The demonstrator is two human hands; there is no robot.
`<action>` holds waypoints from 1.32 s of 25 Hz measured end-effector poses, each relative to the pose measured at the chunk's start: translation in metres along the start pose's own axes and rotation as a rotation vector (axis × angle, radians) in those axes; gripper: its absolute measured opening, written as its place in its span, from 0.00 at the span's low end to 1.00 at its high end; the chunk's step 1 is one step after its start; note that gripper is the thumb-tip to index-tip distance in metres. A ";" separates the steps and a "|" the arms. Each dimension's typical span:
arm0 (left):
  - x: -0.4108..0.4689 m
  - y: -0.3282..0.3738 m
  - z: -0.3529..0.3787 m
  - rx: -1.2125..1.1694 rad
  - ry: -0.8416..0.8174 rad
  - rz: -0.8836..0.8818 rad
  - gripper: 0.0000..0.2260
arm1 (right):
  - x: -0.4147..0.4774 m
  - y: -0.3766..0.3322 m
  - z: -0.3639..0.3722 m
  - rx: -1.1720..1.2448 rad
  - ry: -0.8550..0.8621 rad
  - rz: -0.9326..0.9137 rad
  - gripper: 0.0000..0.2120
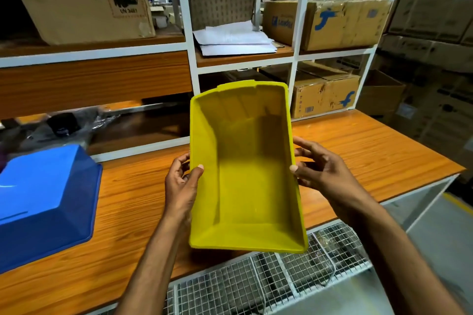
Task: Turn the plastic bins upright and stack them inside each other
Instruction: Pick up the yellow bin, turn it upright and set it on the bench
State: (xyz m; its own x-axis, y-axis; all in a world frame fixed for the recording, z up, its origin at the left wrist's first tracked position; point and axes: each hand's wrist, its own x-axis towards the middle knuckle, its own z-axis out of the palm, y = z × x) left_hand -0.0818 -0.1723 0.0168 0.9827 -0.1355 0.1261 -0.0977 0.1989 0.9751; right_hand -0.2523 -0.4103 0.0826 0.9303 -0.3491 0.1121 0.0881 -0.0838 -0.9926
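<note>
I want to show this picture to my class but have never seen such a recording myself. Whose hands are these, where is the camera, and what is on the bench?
There is no machine here: a person wears one wide-angle camera on the head, looking forward and down, so you see their own arms. The left hand and right hand grip the side rims of a yellow plastic bin, held over the wooden bench with its open side turned toward the camera. On the bench at the left a blue plastic bin lies upside down. Behind stands a white shelf rack with cardboard boxes and a pile of papers. Below the bench's near edge sit wire mesh baskets.
</note>
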 end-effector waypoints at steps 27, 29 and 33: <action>-0.189 -0.022 0.402 0.089 -0.293 0.024 0.24 | -0.120 0.046 -0.409 -0.079 0.610 0.006 0.33; -0.187 -0.027 0.432 0.089 -0.270 0.028 0.24 | -0.111 0.049 -0.438 -0.045 0.600 0.016 0.33; -0.160 -0.041 0.485 0.096 -0.278 0.015 0.23 | -0.070 0.061 -0.493 0.071 0.587 0.078 0.29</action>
State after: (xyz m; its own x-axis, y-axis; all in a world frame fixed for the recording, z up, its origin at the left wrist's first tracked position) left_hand -0.3118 -0.6295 0.0454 0.9017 -0.3963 0.1729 -0.1396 0.1117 0.9839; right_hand -0.4872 -0.8515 0.0379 0.5841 -0.8113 0.0260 0.0698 0.0183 -0.9974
